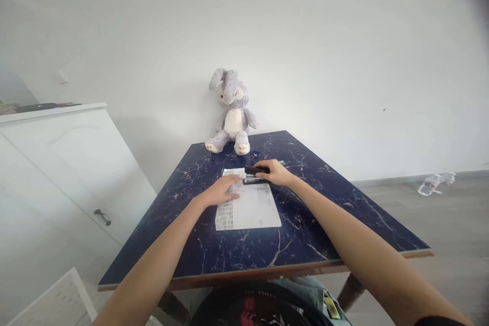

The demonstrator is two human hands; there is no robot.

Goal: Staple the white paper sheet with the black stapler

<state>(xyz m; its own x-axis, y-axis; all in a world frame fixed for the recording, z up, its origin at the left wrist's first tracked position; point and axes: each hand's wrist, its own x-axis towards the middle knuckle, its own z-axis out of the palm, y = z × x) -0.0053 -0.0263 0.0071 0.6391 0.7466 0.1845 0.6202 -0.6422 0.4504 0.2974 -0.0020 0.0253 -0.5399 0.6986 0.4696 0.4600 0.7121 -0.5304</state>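
A white sheet of paper [254, 209] with printed patches lies on the dark blue marbled table [305, 214]. My left hand [219, 191] rests on the paper's upper left part, palm down with fingers stretched out. A black stapler [256, 169] sits over the upper part of the sheet, its jaws apart and pointing left toward my left fingers. My right hand [277, 173] is closed around the stapler's rear end from the right. Whether the paper lies between the jaws I cannot tell.
A grey plush rabbit [234, 122] sits at the table's far edge against the white wall [324, 61]. To the left stands a white cabinet [69, 168] with a dark handle. A clear plastic item [431, 183] lies on the floor at right.
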